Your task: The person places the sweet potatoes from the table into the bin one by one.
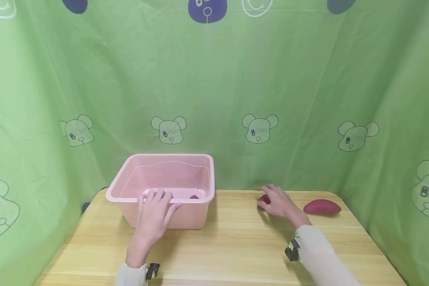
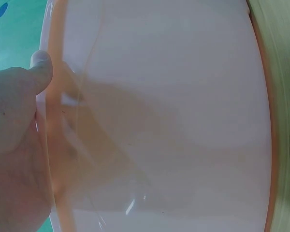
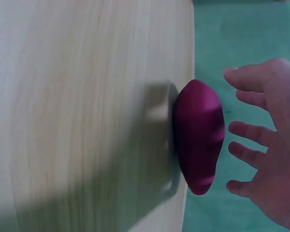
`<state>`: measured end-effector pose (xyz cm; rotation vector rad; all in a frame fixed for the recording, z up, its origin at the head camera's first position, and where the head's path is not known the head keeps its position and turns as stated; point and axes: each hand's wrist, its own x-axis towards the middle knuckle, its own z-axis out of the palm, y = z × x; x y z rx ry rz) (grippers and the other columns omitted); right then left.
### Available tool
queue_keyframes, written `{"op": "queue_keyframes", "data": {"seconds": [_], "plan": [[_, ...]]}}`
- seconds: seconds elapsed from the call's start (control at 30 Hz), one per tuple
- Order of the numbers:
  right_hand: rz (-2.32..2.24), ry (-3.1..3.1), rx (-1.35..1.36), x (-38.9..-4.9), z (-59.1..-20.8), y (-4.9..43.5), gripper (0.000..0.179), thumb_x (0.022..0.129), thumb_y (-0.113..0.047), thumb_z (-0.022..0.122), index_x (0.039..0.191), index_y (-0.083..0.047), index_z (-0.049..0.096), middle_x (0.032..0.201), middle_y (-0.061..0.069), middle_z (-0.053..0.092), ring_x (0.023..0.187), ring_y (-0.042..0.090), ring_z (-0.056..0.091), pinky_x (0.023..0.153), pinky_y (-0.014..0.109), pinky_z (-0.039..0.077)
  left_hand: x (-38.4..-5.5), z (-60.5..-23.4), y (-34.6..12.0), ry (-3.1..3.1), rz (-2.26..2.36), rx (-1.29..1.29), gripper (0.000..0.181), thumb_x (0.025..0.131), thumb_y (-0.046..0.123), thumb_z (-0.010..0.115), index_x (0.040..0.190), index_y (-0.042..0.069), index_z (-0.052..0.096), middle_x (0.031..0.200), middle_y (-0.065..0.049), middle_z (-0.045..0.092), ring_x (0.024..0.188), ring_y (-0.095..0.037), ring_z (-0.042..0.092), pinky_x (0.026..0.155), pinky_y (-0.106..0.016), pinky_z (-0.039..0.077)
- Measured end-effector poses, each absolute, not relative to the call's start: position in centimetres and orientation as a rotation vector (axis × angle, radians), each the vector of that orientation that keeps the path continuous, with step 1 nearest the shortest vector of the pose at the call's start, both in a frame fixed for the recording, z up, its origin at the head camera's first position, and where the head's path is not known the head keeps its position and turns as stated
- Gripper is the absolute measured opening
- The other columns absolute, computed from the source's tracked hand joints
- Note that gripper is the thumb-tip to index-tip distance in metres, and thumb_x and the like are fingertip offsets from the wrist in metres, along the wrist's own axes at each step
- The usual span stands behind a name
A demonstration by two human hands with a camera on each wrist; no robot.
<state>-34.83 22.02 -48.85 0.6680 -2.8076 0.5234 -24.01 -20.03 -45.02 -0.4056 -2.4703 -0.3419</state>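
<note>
In the head view, my left hand [image 1: 153, 212] grips the near rim of a pink plastic basin [image 1: 196, 216], its fingers hooked over the edge. The left wrist view has the thumb [image 2: 41, 67] at the rim, beside the basin's smooth wall [image 2: 183, 121]. My right hand [image 1: 279, 203] hovers over a purple sweet potato [image 3: 199, 137] near the table's far edge, partly covered by the hand in the head view. Its fingers are spread and lightly bent, with a gap to the sweet potato in the right wrist view. Inside the basin, a small dark reddish piece [image 1: 194, 197] shows above the rim.
A second purple sweet potato [image 1: 322, 207] lies right of my right hand, close to the table's right corner. The wooden table [image 1: 232, 254] ends at a green patterned curtain [image 1: 228, 79] that hangs behind and along both sides.
</note>
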Motion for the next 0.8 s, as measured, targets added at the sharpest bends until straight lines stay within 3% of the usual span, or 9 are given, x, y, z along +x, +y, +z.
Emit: {"op": "queue_keyframes", "data": {"seconds": [0.5,0.8], "plan": [[0.494,-2.824,0.682,-35.1,-50.4,23.2,0.067,0.078,-0.028,0.088,0.136,-0.006,0.062,0.139,0.033,0.051,0.122,0.055,0.050,0.098,0.076,0.035,-24.1,-45.2,-20.0,-2.476,-0.317,-0.391,0.033,0.101,0.049,0.059,0.091,0.018,0.055,0.089,0.003,0.048,0.090,-0.024,0.046,0.092,-0.052,0.031],[0.466,-2.791,0.653,-35.1,-51.5,23.3,0.057,0.081,-0.020,0.083,0.133,-0.005,0.064,0.131,0.030,0.057,0.115,0.053,0.056,0.093,0.071,0.042,-24.1,-45.1,-20.0,-2.474,-0.325,-0.392,0.034,0.101,0.050,0.060,0.091,0.018,0.055,0.090,0.003,0.049,0.091,-0.024,0.046,0.092,-0.052,0.031]]}}
